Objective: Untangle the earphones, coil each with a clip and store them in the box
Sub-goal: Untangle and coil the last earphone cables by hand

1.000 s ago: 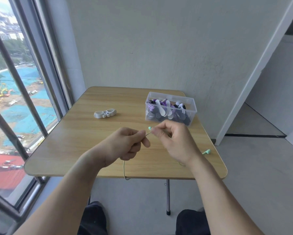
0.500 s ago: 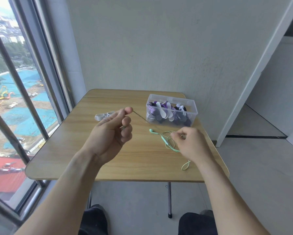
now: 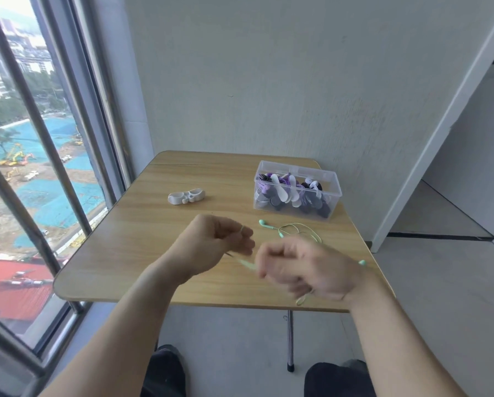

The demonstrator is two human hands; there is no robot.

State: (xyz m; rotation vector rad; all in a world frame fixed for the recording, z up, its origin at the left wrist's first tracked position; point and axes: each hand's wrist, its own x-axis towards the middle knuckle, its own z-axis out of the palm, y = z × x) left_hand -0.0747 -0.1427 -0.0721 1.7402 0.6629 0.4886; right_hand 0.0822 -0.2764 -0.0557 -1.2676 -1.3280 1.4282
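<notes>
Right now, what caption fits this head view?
Two hands work a mint earphone cable beside the box.

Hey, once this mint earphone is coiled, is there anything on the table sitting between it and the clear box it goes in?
Nothing visible does. The mint earphone lies on bare table just in front of the clear box, which is open-topped but already holds many coiled earphones. The white clip sits off to the left, out of that path.

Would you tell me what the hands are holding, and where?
Both hands, left and right, grip the mint earphone cable along its cord; the earbuds lie free.
</notes>
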